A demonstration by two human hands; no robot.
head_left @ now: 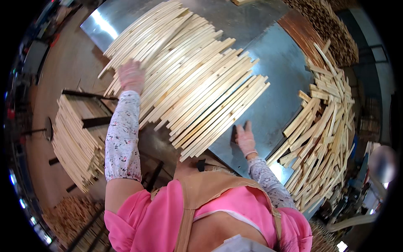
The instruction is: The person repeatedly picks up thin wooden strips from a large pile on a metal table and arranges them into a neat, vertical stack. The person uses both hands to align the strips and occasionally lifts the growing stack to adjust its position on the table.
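Observation:
Pale wooden strips [197, 80] lie side by side in a wide slanted layer on a shiny metal table [268, 109]. At the layer's left edge my left hand [131, 76], in a thin pinkish glove, is closed on the near end of one wooden strip [166, 42]. That strip looks blurred and lies at a steeper slant across the others. My right hand [245, 138], gloved alike, is over the bare metal near the table's front edge. Its fingers are stretched out and apart, with nothing in them, just right of the layer's nearest strips.
A loose heap of wooden pieces [323, 134] covers the table's right side. At lower left, more strips [75, 138] are stacked on a rack with dark metal bars [97, 122]. Large bundles of wood [323, 25] stand beyond the table's far right corner.

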